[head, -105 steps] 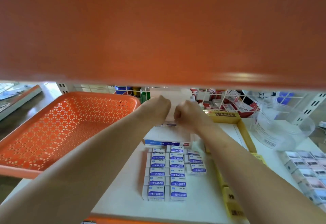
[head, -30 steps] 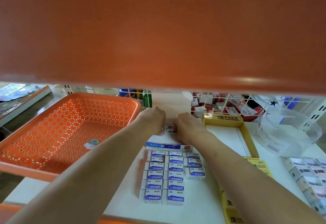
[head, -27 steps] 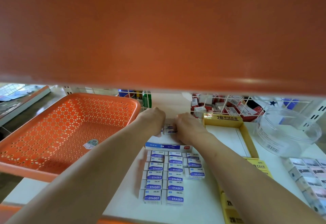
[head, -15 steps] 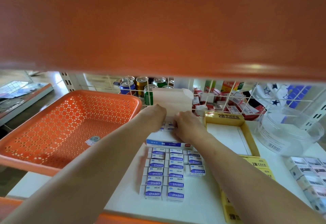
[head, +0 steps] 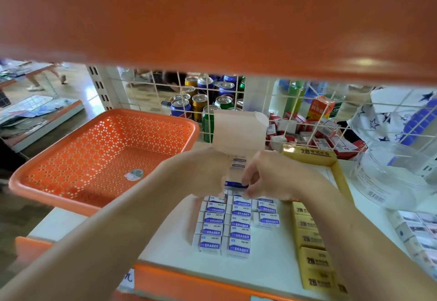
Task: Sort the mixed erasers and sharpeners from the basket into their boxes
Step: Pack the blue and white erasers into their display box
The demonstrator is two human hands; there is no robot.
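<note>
- An open eraser box of white card, with a blue stripe on its front wall, stands toward the back of a white shelf. Its lid flap points straight up, and two packed erasers show inside.
- The right hand is at the box's front right corner. Its fingers are curled, and the thumb and fingertips pinch the blue-striped front wall.
- The left hand lies against the box's left side and is seen from the back. Its fingers are hidden, so it cannot be told whether it grips the box.
- Just in front of both hands, loose erasers lie flat on the shelf in three neat columns. Each has a white sleeve with a blue band reading "ERASER".
- There are five in the left column, five in the middle, and what looks like three in the right (the hands partly cover the rearmost ones).
- One orange perforated basket sits left of the hands, with a small sticker on its floor.
- To the right are one yellow tray marked "2B", a row of small yellow boxes and one clear tub.
- Drink cans stand behind a white wire grid.
</note>
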